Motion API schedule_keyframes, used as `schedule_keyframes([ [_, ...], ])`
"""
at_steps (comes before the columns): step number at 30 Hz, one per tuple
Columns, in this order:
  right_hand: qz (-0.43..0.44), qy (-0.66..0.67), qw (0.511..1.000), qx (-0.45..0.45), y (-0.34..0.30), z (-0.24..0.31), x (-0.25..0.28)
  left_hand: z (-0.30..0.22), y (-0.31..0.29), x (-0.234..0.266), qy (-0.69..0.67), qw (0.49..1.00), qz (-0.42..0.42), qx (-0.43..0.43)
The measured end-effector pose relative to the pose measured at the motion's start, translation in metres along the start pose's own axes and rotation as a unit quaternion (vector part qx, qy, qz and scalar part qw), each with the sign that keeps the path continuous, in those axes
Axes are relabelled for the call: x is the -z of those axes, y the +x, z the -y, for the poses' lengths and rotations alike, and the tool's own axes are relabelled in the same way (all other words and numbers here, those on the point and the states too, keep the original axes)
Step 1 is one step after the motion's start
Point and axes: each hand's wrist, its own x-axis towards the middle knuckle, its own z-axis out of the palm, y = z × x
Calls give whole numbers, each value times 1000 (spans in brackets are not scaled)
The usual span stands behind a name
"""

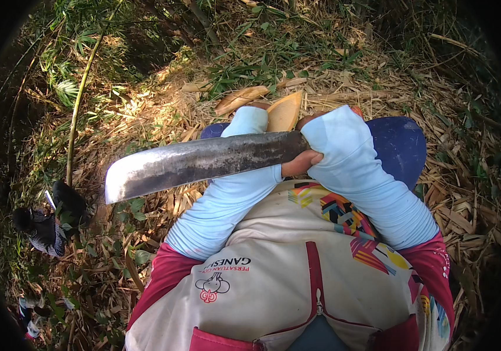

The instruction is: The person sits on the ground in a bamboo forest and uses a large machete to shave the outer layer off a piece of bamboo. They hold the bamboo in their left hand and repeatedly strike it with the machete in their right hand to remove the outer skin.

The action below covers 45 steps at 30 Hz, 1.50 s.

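Machete [203, 165], one, right hand [329, 133] gripping it, left hand [247, 120], its grip unclear, two pale-blue sleeves [373, 184].

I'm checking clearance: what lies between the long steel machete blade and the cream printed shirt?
In the head view, the left forearm's light-blue fabric sleeve.

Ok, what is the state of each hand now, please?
Left hand: partly hidden behind the machete; state cannot be told.
Right hand: closed, holding the machete.

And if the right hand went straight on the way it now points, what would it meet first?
Perhaps the pale pointed piece, ahead and left of the right hand; depth is unclear, so it may pass above.
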Motion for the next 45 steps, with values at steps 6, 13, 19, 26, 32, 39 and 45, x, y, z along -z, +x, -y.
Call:
schedule_keyframes([
  [6, -4, -10, 1000, -1, 1, 1, -1, 5, 0, -1, 3, 998, -6, -70],
  [13, 12, -38, 999, -2, 1, -1, -4, 10, 0, 0, 29, 999, 9, -42],
  [19, 12, -62, 998, -3, 4, -4, -6, 26, 5, -8, 36, 999, 3, -13],
  [26, 12, -67, 998, -15, 5, -9, -10, 15, 12, -4, 83, 997, 4, 8],
  [32, 35, -75, 996, -45, 8, -10, -12, 11, 10, -4, -8, 995, 10, 96],
  [39, 40, -15, 998, -54, 6, -6, -8, 21, 12, 3, -6, 1000, 14, -16],
  [45, 64, -20, 997, -37, 6, -3, -6, 4, 11, 16, -27, 996, 78, 18],
])
